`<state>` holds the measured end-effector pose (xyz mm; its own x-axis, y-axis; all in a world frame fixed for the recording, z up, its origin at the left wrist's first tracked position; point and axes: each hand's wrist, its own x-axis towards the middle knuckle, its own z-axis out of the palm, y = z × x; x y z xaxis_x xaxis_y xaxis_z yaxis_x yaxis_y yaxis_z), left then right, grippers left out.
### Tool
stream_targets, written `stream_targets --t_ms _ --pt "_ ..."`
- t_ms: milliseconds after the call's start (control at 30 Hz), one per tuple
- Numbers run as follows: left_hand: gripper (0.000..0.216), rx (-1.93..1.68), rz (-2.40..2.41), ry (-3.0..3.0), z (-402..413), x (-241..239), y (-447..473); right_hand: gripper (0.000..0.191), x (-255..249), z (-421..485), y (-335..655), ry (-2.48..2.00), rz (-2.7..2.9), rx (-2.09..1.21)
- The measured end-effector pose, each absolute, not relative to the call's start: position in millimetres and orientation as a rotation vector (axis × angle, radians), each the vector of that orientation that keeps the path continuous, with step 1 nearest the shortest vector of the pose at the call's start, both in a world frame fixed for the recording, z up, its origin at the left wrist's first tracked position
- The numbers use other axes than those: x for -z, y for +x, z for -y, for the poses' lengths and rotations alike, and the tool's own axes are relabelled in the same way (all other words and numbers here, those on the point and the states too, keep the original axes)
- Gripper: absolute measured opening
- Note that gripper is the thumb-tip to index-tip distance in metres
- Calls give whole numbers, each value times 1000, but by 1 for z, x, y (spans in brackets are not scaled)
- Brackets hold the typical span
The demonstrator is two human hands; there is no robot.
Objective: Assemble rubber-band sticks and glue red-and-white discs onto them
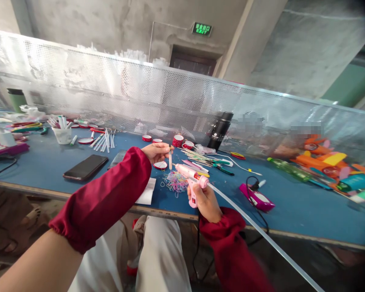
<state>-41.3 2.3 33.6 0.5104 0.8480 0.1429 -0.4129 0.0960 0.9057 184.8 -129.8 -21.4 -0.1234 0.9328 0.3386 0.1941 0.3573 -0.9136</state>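
My left hand (158, 152) pinches the top of a short, flat wooden stick (170, 160), which hangs upright and shows a dark tip at its upper end. In my right hand (206, 199) is a pink glue gun (187, 172), gripped by its handle. Its nozzle points left, close to the stick's lower end; whether they touch I cannot tell. From the gun's rear a long translucent glue stick (261, 231) runs down to the right. Below the nozzle lies a pile of colourful small rubber bands (177, 182), and a round red-rimmed lid (160, 165) sits behind it.
A phone (85, 167) and white paper (146, 192) lie left. Behind are red tins (178, 140), a black bottle (220, 132), pliers (223, 167) and thin sticks. A purple power strip (257, 198) with a cable lies right, near orange toy planes (324, 162). A perforated metal screen (170, 93) stands behind.
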Motion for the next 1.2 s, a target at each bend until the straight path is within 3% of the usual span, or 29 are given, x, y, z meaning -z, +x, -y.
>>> stream_targets --t_ms 1200 --pt "18 -860 -552 1272 -3 -27 -37 67 23 129 186 -1034 1576 -869"
